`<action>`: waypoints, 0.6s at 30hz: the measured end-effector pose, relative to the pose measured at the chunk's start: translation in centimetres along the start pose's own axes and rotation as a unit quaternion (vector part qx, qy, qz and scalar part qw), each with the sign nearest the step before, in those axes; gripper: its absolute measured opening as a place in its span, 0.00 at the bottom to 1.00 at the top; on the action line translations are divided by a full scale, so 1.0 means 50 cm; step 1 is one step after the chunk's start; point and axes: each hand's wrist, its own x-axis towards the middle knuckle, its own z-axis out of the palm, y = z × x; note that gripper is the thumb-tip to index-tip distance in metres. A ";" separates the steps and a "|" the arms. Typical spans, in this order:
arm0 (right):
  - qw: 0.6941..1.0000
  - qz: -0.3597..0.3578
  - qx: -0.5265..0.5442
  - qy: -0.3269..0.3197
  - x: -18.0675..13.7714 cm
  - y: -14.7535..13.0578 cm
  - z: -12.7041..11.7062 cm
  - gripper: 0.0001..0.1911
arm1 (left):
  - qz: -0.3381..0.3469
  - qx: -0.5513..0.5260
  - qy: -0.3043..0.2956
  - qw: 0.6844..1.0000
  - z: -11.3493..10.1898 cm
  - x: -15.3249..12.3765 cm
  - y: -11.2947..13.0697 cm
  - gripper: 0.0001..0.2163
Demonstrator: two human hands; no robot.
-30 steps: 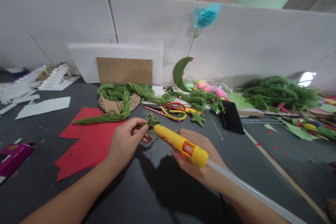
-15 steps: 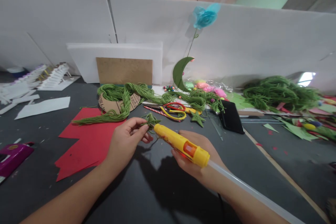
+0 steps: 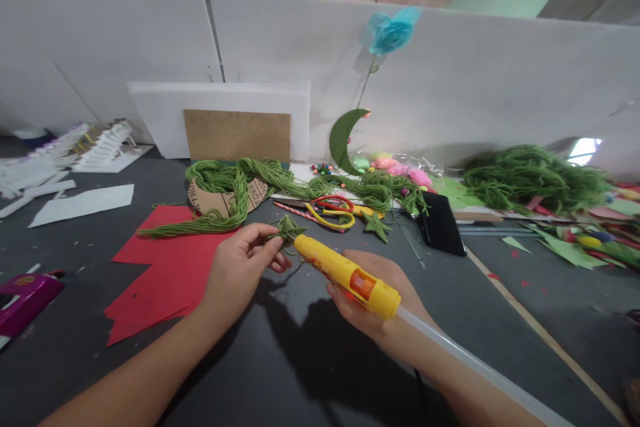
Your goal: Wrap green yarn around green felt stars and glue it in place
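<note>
Between the thumb and fingers of my left hand (image 3: 253, 257) is a small green yarn-wrapped star (image 3: 287, 227), held above the dark table. My right hand (image 3: 380, 287) is wrapped round a yellow hot glue gun (image 3: 345, 275), whose nozzle meets the star or lies very close to it. A long translucent glue stick (image 3: 470, 353) runs out of the gun's back end. Another green star (image 3: 376, 227) lies on the table beyond the gun. Strands of yarn hang by my left fingertips.
Red paper (image 3: 165, 273) lies left of my hands, and a purple device (image 3: 27, 300) farther left. Behind are green yarn (image 3: 235, 200), scissors with red and yellow handles (image 3: 335, 210), a black phone (image 3: 443, 223) and a green crescent moon (image 3: 343, 140). More yarn (image 3: 535, 177) is heaped at right.
</note>
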 end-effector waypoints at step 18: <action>0.995 -0.004 -0.072 -0.073 0.003 0.011 0.005 0.01 | -0.066 -0.063 0.051 0.995 -0.027 0.046 -0.024 0.09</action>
